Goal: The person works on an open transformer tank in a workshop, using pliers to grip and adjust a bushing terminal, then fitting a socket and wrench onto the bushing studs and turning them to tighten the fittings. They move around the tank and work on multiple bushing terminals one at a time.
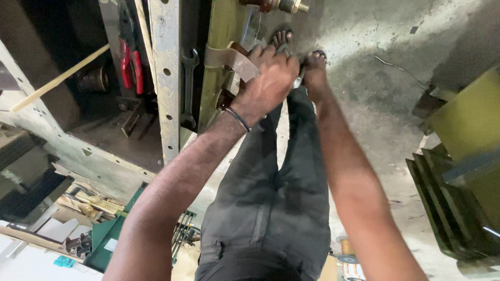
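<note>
A metal tool sits gripped between left hand and right hand.

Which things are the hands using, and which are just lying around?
In use: left hand on the brown strap; right hand beside it, holding a metal tool.

Lying about: red pliers, spanner, wooden stick, green fins.

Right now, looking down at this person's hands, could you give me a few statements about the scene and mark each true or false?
1. Both hands meet at one spot: the left hand and right hand are close together. True.
2. The left wrist is bare. False: it wears a dark band.
3. Red-handled pliers hang inside the metal frame. True.
4. The floor is wooden. False: it looks like grey concrete.
5. The person wears closed boots. False: toes show in open sandals.
</note>
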